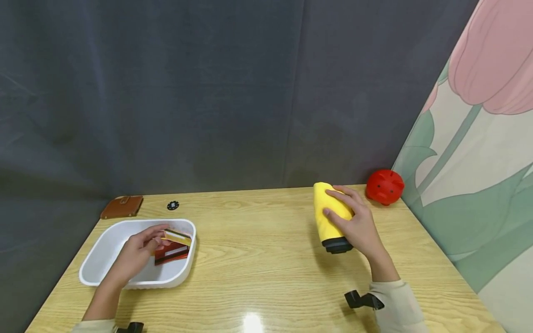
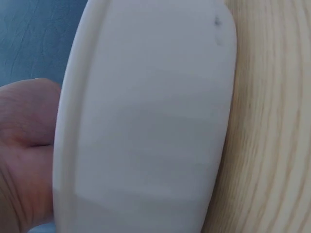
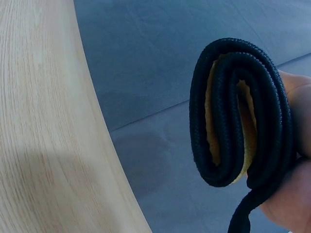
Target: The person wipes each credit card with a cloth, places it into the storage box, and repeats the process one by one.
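Note:
My left hand reaches over the white plastic basin and pinches a yellow card between thumb and fingers. Below it, red cards with a dark stripe lie in the basin's right end. In the left wrist view, the basin's outer wall hides the fingertips. My right hand grips a rolled yellow cloth with a black edge, held up over the table. In the right wrist view, the cloth's black rolled end faces the camera, with a loose strip hanging down.
A brown leather wallet lies behind the basin, at the table's back left. Beside it is a black poker chip. A red piggy bank stands at the back right corner. A dark curtain hangs behind the wooden table.

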Tool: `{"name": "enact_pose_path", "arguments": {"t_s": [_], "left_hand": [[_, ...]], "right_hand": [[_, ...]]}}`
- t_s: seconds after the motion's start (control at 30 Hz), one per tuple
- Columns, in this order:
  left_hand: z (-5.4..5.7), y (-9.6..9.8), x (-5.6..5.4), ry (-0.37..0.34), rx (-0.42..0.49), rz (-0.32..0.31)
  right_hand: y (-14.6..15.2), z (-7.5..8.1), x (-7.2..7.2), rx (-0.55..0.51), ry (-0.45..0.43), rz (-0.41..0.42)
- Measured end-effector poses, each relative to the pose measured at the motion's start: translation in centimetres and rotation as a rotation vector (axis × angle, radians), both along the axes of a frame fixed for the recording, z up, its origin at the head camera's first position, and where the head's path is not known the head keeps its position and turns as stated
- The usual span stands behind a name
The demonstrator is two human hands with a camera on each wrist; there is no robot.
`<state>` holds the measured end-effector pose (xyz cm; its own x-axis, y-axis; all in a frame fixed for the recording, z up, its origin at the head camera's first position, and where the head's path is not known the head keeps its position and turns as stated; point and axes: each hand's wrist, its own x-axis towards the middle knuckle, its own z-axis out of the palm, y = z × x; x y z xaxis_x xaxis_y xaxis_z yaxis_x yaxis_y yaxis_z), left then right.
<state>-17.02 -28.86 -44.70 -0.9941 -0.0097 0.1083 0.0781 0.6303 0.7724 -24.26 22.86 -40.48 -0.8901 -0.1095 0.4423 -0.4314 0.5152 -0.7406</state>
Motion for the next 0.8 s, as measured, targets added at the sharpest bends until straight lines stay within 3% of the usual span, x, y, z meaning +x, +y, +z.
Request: {"name": "enact_pose_path", "arguments": {"t_s": [0.33, 0.67, 0.8], "left_hand": [[-0.13, -0.09, -0.17, -0.001, -0.146, 0.073], [-0.56, -0.32, -0.29, 0.084, -0.077, 0.088], [-0.29, -0.53, -0.18, 0.044, -0.066, 0.127]], "right_hand": [[-0.04, -0.15, 0.02, 0.005, -0.002, -0.005], [-0.10, -0.10, 0.06, 0.007, 0.011, 0.004], [-0.12, -0.07, 0.06, 0.006, 0.009, 0.007]]}}
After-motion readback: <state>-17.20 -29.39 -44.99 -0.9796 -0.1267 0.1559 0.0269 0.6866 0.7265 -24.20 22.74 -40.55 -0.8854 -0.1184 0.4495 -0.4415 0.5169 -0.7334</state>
